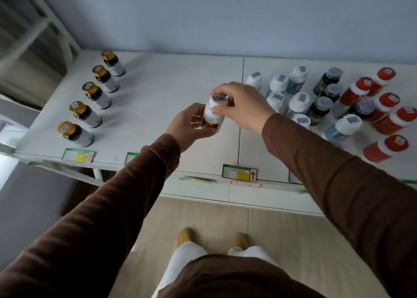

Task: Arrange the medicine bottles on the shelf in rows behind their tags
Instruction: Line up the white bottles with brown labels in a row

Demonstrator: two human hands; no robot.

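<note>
Above mid-shelf [158, 108], both hands hold one bottle [213, 115]: left [191, 126] cups base, right [241, 105] pinches cap, likely steadying it for tag [239, 172] placement.

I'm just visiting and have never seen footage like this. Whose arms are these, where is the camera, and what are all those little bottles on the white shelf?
There is no machine here: a person wearing a camera on the head looks down at their own arms in brown sleeves. There is only this one view.

Both hands hold one white-capped medicine bottle with a white label above the white shelf. The left hand grips its lower body; the right hand pinches its cap.

On the left stand five dark bottles with gold caps in a tidy row behind a green and yellow tag. On the right is an unsorted cluster: white-capped bluish bottles, dark bottles with grey caps and red bottles, some lying over. Another green tag with a red arrow sits at the front edge.
</note>
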